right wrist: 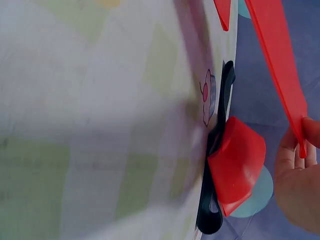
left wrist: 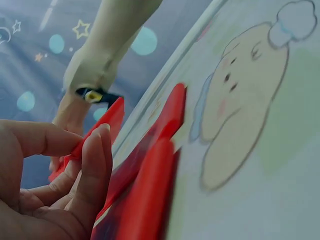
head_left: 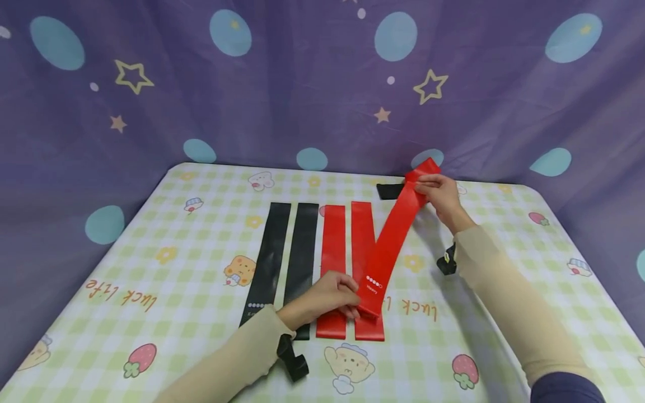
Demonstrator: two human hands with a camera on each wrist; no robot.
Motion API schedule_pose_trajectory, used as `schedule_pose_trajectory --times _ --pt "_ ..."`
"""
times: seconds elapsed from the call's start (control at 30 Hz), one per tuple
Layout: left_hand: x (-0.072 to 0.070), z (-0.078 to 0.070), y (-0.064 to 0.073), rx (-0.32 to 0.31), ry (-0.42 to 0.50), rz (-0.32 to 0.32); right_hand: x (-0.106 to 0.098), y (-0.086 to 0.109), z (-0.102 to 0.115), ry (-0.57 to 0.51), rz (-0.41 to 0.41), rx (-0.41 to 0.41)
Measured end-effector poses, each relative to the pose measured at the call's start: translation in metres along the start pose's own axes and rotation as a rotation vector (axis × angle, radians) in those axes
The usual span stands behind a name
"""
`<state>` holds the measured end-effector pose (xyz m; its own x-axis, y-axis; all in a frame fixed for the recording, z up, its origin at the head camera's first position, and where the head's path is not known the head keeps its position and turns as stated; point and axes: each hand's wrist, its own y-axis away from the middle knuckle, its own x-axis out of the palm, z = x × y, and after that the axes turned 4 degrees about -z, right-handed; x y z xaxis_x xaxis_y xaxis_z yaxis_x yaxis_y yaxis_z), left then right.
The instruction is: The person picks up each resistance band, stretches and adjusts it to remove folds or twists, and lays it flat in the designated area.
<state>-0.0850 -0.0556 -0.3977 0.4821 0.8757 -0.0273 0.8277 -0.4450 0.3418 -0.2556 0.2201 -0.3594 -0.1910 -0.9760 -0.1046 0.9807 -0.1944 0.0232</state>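
A red resistance band (head_left: 390,243) with "Heavy" printed near its lower end stretches diagonally between both hands, raised off the table. My left hand (head_left: 330,296) pinches the near end between thumb and fingers; the left wrist view shows the same hand (left wrist: 55,175) from close by. At the far end my right hand (head_left: 440,196) pinches the band, also visible as a hand (right wrist: 300,175) in the right wrist view. Beneath the left hand lie two flat red bands, a left one (head_left: 333,240) and a right one (head_left: 361,224), partly covered by the held band.
Two black bands, an outer one (head_left: 272,246) and an inner one (head_left: 302,240), lie side by side left of the red ones. At the table's far edge, a folded red band (right wrist: 237,165) rests on a black band (right wrist: 214,150). A patterned cloth covers the table (head_left: 201,313); a purple curtain (head_left: 312,101) hangs behind.
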Motion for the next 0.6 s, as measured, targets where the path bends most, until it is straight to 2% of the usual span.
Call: schedule_pose_trajectory --times 0.17,0.43,0.6 --pt "0.015 0.001 0.002 -0.013 -0.014 0.03 0.01 -0.001 -0.003 0.033 0.002 0.019" --pt "0.039 0.004 0.002 -0.047 0.027 0.082 0.023 -0.004 -0.011 0.045 0.052 0.014" --pt "0.051 0.003 0.001 -0.045 0.042 0.098 0.032 -0.006 -0.015 0.107 0.037 0.019"
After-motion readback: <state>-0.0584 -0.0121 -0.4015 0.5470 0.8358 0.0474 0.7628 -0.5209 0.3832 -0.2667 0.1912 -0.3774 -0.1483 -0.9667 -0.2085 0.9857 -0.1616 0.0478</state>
